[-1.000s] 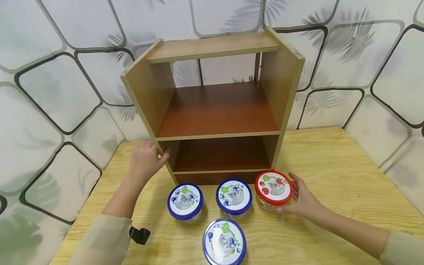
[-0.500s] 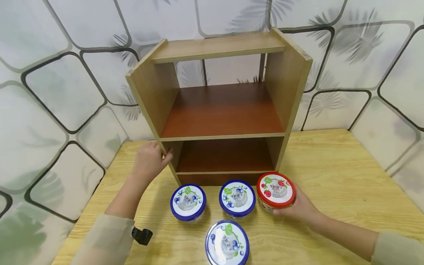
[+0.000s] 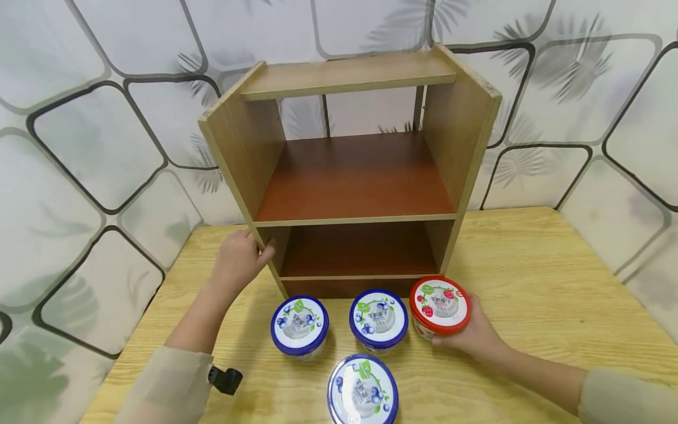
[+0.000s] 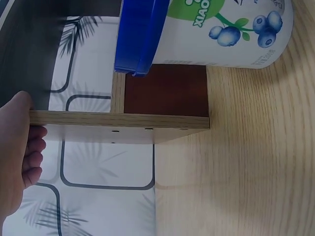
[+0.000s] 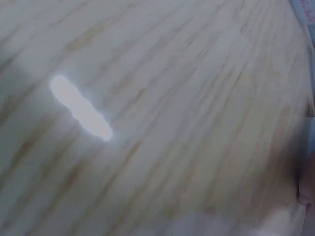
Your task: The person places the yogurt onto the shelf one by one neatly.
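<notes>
My left hand (image 3: 238,259) grips the front edge of the left side panel (image 3: 238,159) of a small wooden shelf unit; in the left wrist view its thumb lies on one face of that panel (image 4: 123,119) and its fingers on the other. At the right, my right hand (image 3: 477,335) holds a tub with a red lid (image 3: 441,305) and strawberry pictures, its far fingers hidden behind the tub. That tub stands by the unit's front right corner. Just left of it is a blue-lidded tub (image 3: 378,319) with blueberry pictures.
Two more blue-lidded tubs are on the wooden table (image 3: 540,282): one at the left (image 3: 299,327), one nearer me (image 3: 362,390). The shelf unit has a reddish-brown middle board (image 3: 355,176) and a lower compartment (image 3: 360,247). A patterned wall covering (image 3: 551,106) stands behind.
My right hand has closed in around the red-lidded tub from its right side. The left hand keeps its grip on the panel. The head view has shifted slightly.
</notes>
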Tool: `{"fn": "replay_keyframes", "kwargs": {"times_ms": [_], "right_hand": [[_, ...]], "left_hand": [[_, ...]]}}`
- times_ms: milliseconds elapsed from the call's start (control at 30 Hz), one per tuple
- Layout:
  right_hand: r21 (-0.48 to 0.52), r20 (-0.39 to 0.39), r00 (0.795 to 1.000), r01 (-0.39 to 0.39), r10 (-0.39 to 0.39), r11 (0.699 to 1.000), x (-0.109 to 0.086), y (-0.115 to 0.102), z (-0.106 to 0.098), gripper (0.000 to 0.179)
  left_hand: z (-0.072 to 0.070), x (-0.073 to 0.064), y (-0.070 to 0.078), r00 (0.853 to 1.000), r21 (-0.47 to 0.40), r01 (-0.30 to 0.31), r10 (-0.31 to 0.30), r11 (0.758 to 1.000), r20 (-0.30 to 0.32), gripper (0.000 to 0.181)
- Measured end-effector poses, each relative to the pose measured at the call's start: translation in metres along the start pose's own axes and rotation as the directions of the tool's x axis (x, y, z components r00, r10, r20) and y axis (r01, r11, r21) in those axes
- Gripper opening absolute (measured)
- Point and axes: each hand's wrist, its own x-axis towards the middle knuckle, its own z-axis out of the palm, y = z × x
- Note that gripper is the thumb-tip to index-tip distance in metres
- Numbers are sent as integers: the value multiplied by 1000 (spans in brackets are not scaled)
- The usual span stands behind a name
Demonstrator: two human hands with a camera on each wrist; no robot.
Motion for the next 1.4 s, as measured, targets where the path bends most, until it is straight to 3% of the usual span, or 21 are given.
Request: {"fn": "replay_keyframes", "kwargs": {"times_ms": [400,567,800,1000,1233,1400], "right_hand": [[26,-120,989,87,-84,996,0,5,15,106],[-31,-101,993,56,-58,998,-3,4,13,97],[-55,-109,994,13,-19,998,-6,1,8,99],[4,-100,986,135,-134,991,-16,-2,5,93],[-70,-65,980,183,-188,981,-20,-16,-5,93],[-34,-40,956,290,-291,956,-18,-22,-11,90]], "left_hand": [[-2,0,0,1000,19,-8,8,1000,7,22],[-2,0,0,1000,23,2,-2,1000,27,23],[-3,0,0,999,42,-9,7,999,41,22],[-3,-1,0,999,42,-8,6,999,42,22],[-3,-1,1,998,46,11,-14,999,60,25],[-3,-1,1,999,61,9,-12,998,49,25]]}}
